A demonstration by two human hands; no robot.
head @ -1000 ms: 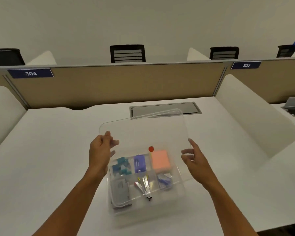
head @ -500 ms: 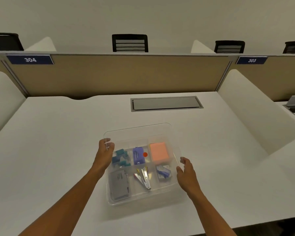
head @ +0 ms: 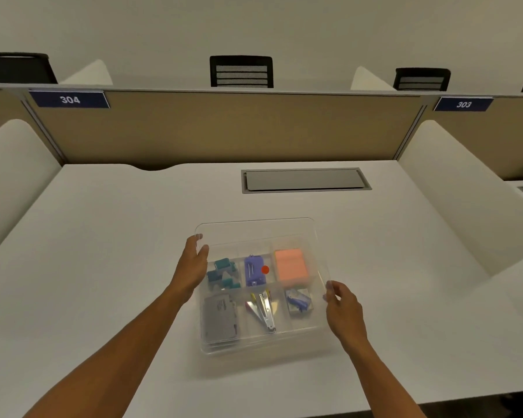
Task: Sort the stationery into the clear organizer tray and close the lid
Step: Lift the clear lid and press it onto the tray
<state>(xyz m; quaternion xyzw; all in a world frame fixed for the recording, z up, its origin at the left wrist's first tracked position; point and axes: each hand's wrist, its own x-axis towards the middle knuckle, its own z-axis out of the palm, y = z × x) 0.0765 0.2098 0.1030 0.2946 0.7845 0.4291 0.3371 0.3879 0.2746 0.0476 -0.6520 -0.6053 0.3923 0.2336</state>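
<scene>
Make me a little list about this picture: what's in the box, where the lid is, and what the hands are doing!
box: clear organizer tray on the white desk
lid: clear lid lying over the tray, held at both sides
back row: teal clips, purple item, orange sticky notes
front row: grey item, silver stapler, small blue item
left hand: left hand holds the lid's left edge
right hand: right hand holds the right edge, fingers curled on it

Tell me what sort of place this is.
Probably a library or shared study room: numbered seat plates 304 and 303 on a tan divider panel, a white desk, office chairs beyond.
</scene>
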